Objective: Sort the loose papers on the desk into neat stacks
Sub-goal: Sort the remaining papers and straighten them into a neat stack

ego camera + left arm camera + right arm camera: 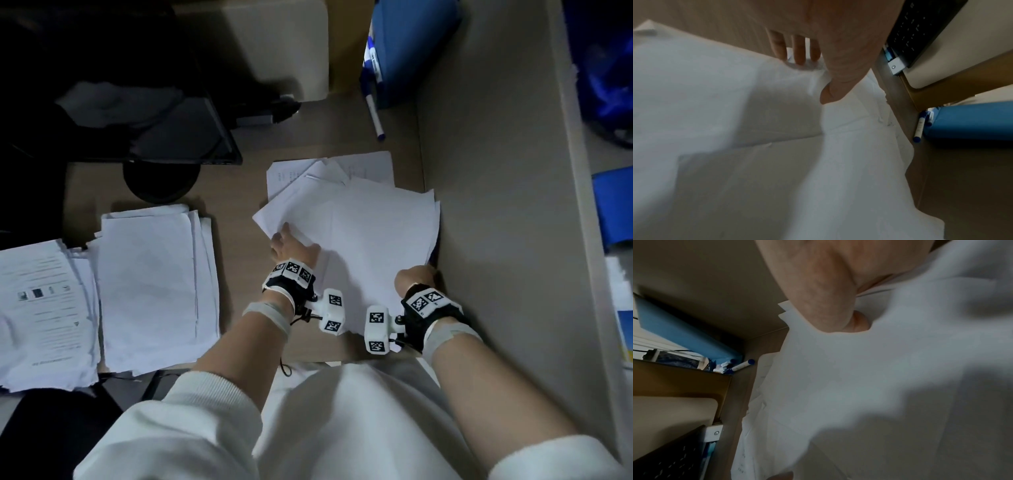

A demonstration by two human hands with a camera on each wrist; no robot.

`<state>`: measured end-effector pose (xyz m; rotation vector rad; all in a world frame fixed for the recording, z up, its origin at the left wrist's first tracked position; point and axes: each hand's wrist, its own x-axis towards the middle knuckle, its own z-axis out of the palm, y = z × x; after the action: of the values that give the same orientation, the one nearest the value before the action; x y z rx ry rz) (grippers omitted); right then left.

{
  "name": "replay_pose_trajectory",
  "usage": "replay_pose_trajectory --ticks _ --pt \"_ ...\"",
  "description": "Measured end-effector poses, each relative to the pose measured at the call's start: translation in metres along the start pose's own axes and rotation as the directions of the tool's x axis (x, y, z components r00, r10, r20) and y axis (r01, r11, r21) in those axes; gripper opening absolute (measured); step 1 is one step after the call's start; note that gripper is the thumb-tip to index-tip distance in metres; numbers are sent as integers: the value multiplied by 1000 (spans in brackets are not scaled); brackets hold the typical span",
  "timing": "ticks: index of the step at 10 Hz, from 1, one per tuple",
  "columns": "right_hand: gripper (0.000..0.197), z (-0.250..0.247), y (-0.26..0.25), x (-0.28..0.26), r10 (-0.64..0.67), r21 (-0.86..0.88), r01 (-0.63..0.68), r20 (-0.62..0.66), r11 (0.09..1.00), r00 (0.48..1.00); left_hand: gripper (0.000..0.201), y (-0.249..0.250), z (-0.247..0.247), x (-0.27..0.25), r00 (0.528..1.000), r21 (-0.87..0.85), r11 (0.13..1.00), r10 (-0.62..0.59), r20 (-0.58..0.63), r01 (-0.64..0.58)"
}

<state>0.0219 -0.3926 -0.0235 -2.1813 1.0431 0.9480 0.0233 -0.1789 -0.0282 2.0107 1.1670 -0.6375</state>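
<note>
A loose pile of white papers lies fanned out on the desk, against the partition at the right. My left hand holds the pile's left edge; in the left wrist view its thumb lies on top of a sheet and its fingers curl behind the edge. My right hand is curled on the pile's near right corner, and in the right wrist view the papers cover most of its fingers. Two squared stacks sit at the left: blank sheets and printed sheets.
A beige partition wall stands close on the right. Behind the pile lie a blue-capped pen and a blue folder. A dark monitor with a round base stands at the back left, beside a beige box.
</note>
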Motion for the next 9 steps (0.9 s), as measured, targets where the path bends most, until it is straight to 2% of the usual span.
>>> replay_pose_trajectory --ticks 1,2,3,4,5,6,7,8,9 --pt "45 -2 -2 2 4 -8 -4 28 1000 1000 77 5 -6 13 998 -49 997 55 5 -55" --pt "45 -4 -7 -7 17 18 -17 22 1000 1000 52 9 -12 22 989 -30 989 149 22 -148" --pt "45 -3 -7 -10 24 36 -24 5 999 1000 16 11 -19 25 972 11 972 235 32 -235" --pt "44 -3 -15 -18 27 69 -26 -13 997 1000 25 4 -30 22 979 -114 973 194 -57 -199" --pt "45 0 -25 -22 13 105 -8 -50 994 999 19 -14 -49 22 990 -387 920 5 -140 -59" --pt "50 7 -39 -33 -19 122 29 -82 992 996 27 -43 -63 21 996 -295 952 -88 4 85" --pt "52 25 -51 -39 -52 119 61 -83 991 995 20 -64 -63 8 949 -122 979 -122 292 163" --pt "55 43 -58 -45 -24 150 44 -135 988 991 19 -80 -57 8 935 -142 982 -66 350 122" --pt "47 50 -51 -48 -132 87 140 -90 986 987 26 -83 -70 7 961 -391 905 -63 271 170"
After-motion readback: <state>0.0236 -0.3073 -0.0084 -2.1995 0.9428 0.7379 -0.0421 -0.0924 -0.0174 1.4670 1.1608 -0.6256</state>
